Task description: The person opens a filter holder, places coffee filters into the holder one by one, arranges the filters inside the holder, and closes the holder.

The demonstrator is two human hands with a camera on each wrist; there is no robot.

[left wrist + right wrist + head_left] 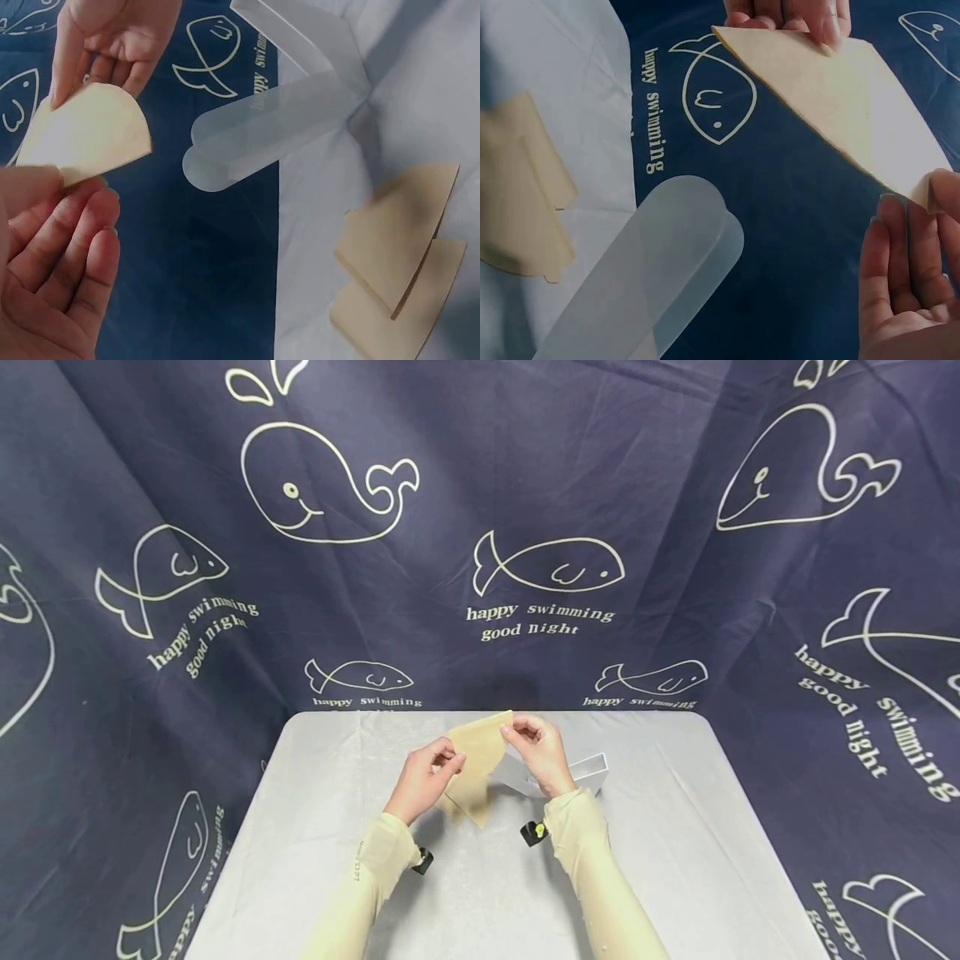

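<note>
A tan paper coffee filter [482, 745], fan-shaped, is held up between both hands above the table. My left hand [426, 779] pinches its left side between thumb and fingers. At its opposite edge my right hand [542, 752] pinches a corner; the thumb lies over the paper in the right wrist view. More tan filters [401, 232] lie overlapping on the table beneath, their crimped seams showing. Beside the right hand is a pale translucent plastic holder [270, 124] with long rounded panels, partly hidden behind that hand in the head view.
The grey-white tabletop [300, 877] has rounded far corners. A dark blue cloth [442, 460] with white whale and fish drawings hangs behind and along both sides. Small black wrist devices [533, 833] sit under the sleeves.
</note>
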